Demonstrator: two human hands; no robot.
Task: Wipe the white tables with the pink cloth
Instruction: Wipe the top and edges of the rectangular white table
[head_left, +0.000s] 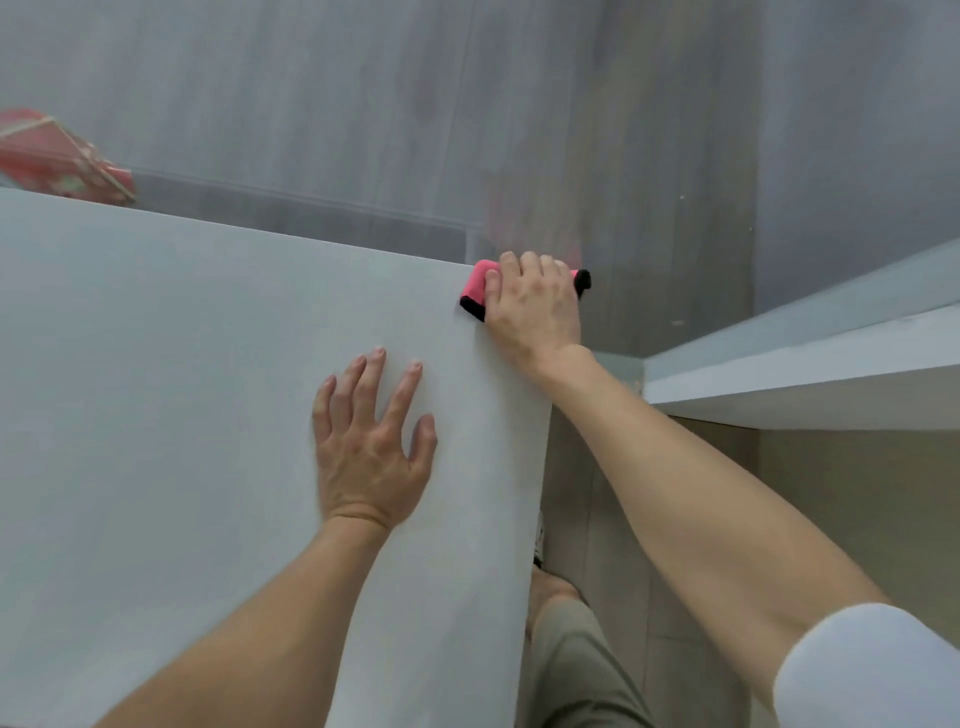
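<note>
Nearest, the left hand (371, 441) lies flat on the white tabletop (156, 389), fingers spread wide, holding nothing (bracing, it seems). Beyond it and to its right, the right hand (535, 301) grips the pink cloth (480, 283), fingers curled over it at the far right corner, half off the edge. The cloth is under that hand, its long axis running roughly along the far edge. It looks folded, bright pink with black trim showing at both ends. Any next stroke would likely pull leftward or back toward the person. A second white tabletop (805, 374) stands apart to the right.
</note>
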